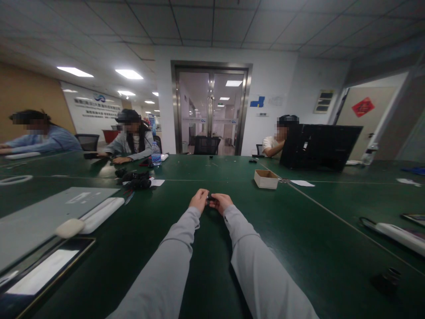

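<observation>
Both of my arms reach forward over the green table. My left hand [199, 200] and my right hand [222, 202] meet near the middle of the view, with a small dark object [209, 199] between their fingertips. The fingers of each hand are closed on it from its own side. Its exact shape is too small to make out, and the fingers partly cover it. Beyond my right hand, to the right, stands a small open box [266, 179] with pale walls. Left of my hands lies a cluster of black parts [134, 178] on the table.
The green table [159, 274] spreads widely. On the left lie a grey panel [43, 212], a white device [102, 215] and a tablet [49, 270]. A bottle [156, 155] and a black monitor [318, 146] stand farther back. Several people sit beyond. A dark cylindrical item [388, 280] is at right.
</observation>
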Motion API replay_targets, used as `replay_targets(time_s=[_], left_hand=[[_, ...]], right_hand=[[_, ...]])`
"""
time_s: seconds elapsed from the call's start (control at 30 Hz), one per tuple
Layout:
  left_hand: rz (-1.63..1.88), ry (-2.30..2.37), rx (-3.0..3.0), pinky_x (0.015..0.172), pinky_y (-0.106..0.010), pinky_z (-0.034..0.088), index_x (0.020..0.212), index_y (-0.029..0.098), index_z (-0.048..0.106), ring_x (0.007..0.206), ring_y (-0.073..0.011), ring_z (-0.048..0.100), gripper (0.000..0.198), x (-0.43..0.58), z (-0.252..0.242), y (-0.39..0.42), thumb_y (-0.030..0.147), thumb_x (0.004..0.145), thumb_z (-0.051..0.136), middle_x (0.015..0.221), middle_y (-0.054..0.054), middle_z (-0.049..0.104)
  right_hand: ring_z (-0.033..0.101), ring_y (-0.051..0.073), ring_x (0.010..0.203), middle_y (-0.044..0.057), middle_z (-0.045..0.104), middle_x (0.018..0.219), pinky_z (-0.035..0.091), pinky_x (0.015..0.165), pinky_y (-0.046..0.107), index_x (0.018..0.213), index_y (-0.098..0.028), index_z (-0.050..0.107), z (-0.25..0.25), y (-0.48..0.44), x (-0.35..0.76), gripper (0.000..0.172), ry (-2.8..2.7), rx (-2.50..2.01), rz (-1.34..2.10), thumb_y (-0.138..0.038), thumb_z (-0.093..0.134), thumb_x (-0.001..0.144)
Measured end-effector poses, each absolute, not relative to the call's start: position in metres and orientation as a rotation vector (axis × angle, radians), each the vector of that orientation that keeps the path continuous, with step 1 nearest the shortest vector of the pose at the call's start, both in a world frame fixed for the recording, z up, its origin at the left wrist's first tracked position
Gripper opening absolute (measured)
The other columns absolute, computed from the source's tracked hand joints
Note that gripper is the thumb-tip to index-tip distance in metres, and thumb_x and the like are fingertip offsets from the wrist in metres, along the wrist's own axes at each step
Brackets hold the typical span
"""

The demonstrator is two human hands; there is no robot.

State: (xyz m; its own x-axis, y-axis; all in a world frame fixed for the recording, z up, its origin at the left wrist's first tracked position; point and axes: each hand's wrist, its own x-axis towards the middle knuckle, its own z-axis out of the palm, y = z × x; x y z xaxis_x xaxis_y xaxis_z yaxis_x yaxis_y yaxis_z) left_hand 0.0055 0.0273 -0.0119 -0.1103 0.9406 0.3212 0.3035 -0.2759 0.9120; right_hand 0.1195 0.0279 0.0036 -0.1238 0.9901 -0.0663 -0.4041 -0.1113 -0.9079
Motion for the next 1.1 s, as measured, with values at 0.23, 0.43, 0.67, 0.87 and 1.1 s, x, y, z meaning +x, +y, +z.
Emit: replay_targets(time_s=[0.23, 0.43, 0.67, 0.87, 1.1], left_hand=[[1.387, 1.41, 1.57, 0.042, -0.018, 0.033, 0.082, 0.018, 0.055, 0.036, -0.0071, 0.039, 0.027, 0.0072, -0.0095, 0.0243, 0.033, 0.078, 0.032, 0.036, 0.006, 0.038], [1.365, 1.321, 1.549, 0.042, -0.016, 0.035, 0.087, 0.018, 0.053, 0.042, -0.0059, 0.042, 0.019, 0.0065, -0.0082, 0.0239, 0.022, 0.072, 0.043, 0.05, 0.005, 0.046], [1.383, 1.353, 1.57, 0.04, -0.016, 0.034, 0.085, 0.018, 0.054, 0.041, -0.0056, 0.042, 0.021, 0.0067, -0.0104, 0.0253, 0.03, 0.075, 0.041, 0.05, 0.004, 0.047], [1.363, 1.417, 1.599, 0.039, -0.015, 0.033, 0.083, 0.019, 0.056, 0.04, -0.0065, 0.042, 0.027, 0.0068, -0.0095, 0.0241, 0.033, 0.078, 0.034, 0.042, 0.005, 0.042], [1.391, 1.348, 1.572, 0.041, -0.016, 0.037, 0.087, 0.019, 0.054, 0.042, -0.0053, 0.044, 0.02, 0.006, -0.0107, 0.0242, 0.028, 0.073, 0.043, 0.056, 0.004, 0.05]], right_hand=[[0.052, 0.01, 0.038, 0.002, 0.057, 0.046, 0.047, 0.039, 0.022, 0.06, -0.009, 0.053, 0.0006, 0.0309, 0.1202, 0.006, -0.955, -0.884, 1.523, -0.006, 0.058, 0.061], [0.053, 0.011, 0.039, 0.002, 0.056, 0.044, 0.047, 0.04, 0.022, 0.059, -0.009, 0.054, 0.0014, 0.0305, 0.1197, 0.005, -0.92, -0.868, 1.515, -0.005, 0.056, 0.061], [0.052, 0.011, 0.039, 0.002, 0.055, 0.045, 0.048, 0.04, 0.023, 0.059, -0.009, 0.053, 0.0035, 0.0285, 0.119, 0.007, -0.894, -0.892, 1.502, -0.004, 0.057, 0.059], [0.053, 0.011, 0.039, 0.002, 0.055, 0.044, 0.049, 0.042, 0.024, 0.057, -0.009, 0.053, 0.0044, 0.0279, 0.1188, 0.007, -0.888, -0.888, 1.515, -0.002, 0.054, 0.06], [0.052, 0.01, 0.038, 0.002, 0.054, 0.044, 0.049, 0.04, 0.023, 0.056, -0.009, 0.053, 0.0065, 0.0261, 0.1194, 0.008, -0.857, -0.895, 1.49, -0.002, 0.053, 0.06]])
